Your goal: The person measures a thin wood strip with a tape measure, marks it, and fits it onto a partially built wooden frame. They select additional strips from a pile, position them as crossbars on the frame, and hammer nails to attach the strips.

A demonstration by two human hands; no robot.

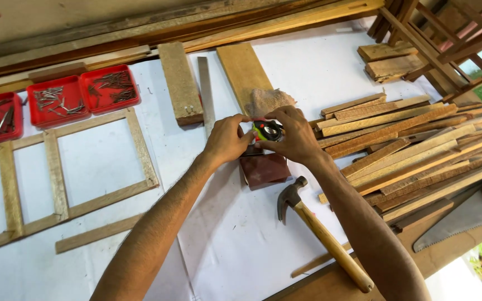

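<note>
While both hands meet over the middle of the desk [241,245], they close together on a small tape measure [267,131] with a yellow-green and black case. The left hand [227,139] pinches its left edge with curled fingers, and the right hand [291,136] wraps over its right side and top, so the case sits between them, about equally near to each; whether any blade is drawn out I cannot tell.

Just below the tape measure lies a dark reddish-brown block [264,169], flat and smooth. Just above it sits a crumpled scrap of sandpaper [269,100] on a smooth tan plank [241,69], whose long axis runs away from the person. Below and right of the tape measure, a claw hammer [319,234] with a pale wooden handle lies diagonally. To its right is a loose heap of rough wooden slats [408,150] and a handsaw [464,217]. Left of it lie a slatted wooden frame [57,178] and red trays of nails [57,100].
</note>
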